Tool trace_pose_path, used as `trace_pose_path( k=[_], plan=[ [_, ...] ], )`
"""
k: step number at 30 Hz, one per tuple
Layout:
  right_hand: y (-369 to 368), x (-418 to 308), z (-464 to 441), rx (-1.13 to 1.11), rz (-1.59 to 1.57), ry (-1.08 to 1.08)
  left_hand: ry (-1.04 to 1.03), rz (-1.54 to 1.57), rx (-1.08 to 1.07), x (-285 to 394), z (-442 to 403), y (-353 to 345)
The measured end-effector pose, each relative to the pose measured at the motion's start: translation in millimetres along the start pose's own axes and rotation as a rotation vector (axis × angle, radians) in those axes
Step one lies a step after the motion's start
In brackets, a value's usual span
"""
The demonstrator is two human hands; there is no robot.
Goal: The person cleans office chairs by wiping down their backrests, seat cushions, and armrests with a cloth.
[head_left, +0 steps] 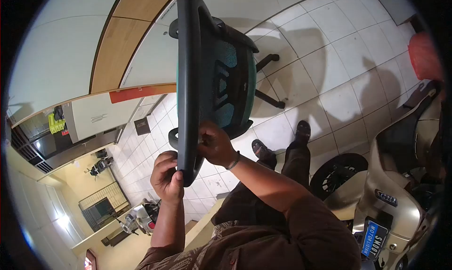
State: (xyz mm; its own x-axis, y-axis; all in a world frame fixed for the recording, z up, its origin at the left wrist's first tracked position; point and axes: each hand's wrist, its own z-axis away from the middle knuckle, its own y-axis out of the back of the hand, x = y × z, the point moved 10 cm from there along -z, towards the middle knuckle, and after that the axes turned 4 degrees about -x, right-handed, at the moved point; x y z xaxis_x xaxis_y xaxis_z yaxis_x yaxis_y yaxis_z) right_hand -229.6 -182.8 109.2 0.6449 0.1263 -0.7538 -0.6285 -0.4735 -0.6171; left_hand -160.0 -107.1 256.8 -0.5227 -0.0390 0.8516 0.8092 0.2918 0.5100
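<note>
An office chair with a black frame [187, 81] and dark mesh backrest stands on its wheeled base, its long top edge close to the camera. At the near end of that edge, my left hand [168, 176] is closed on the frame, thumb on its outer face and fingers curled. Just beside it, my right hand [215, 145], with a dark band at the wrist, has its fingers bent against the inner side of the same frame. Part of the right fingertips is hidden by the frame.
White floor tiles [301, 77] surround the chair. My sandalled feet [302, 128] are below. A gold motor scooter [395, 176] stands close on the right, near a red bag [423, 56]. White cabinets [61, 48] run along the left, and another motorbike [143, 217] is at lower left.
</note>
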Motion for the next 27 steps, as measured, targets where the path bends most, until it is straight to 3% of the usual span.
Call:
trace_pose_path(
  k=[1, 3, 4, 5, 7, 9, 12, 15, 22, 24, 27],
  plan=[
    [1, 13, 8, 0.002, -0.005, -0.005, 0.006, -0.004, -0.001, 1, -1, -1],
    [25, 48, 26, 0.216, 0.291, -0.334, 0.043, 0.038, 0.039, 0, -3, -3],
    [27, 44, 26, 0.257, 0.253, -0.352, 0.046, 0.049, 0.014, -3, -3, -4],
    [23, 37, 28, 0.261, 0.257, -0.349, 0.043, 0.053, 0.011, -3, -5, -6],
    [3, -39, 16, 0.224, -0.007, 0.068, 0.046, 0.049, -0.015, 1, -9, -10],
    [-6, -45, 19, 0.169, -0.084, 0.071, 0.054, 0.074, -0.035, 1, -11, -11],
    [13, 4, 23, 0.094, 0.254, -0.11, 0.049, 0.092, -0.052, 1, -14, -15],
    [58, 93, 35, 0.183, 0.48, -0.402, 0.024, 0.084, -0.052, 0, -14, -15],
    [98, 158, 34, 0.322, 0.751, -0.402, 0.046, 0.078, -0.065, -3, -11, -12],
    [115, 156, 48, 0.58, 0.657, -0.49, 0.047, 0.082, -0.057, -3, -9, -12],
    [68, 127, 38, 0.453, 0.513, -0.426, 0.062, 0.093, -0.073, -6, -8, -11]
  ],
)
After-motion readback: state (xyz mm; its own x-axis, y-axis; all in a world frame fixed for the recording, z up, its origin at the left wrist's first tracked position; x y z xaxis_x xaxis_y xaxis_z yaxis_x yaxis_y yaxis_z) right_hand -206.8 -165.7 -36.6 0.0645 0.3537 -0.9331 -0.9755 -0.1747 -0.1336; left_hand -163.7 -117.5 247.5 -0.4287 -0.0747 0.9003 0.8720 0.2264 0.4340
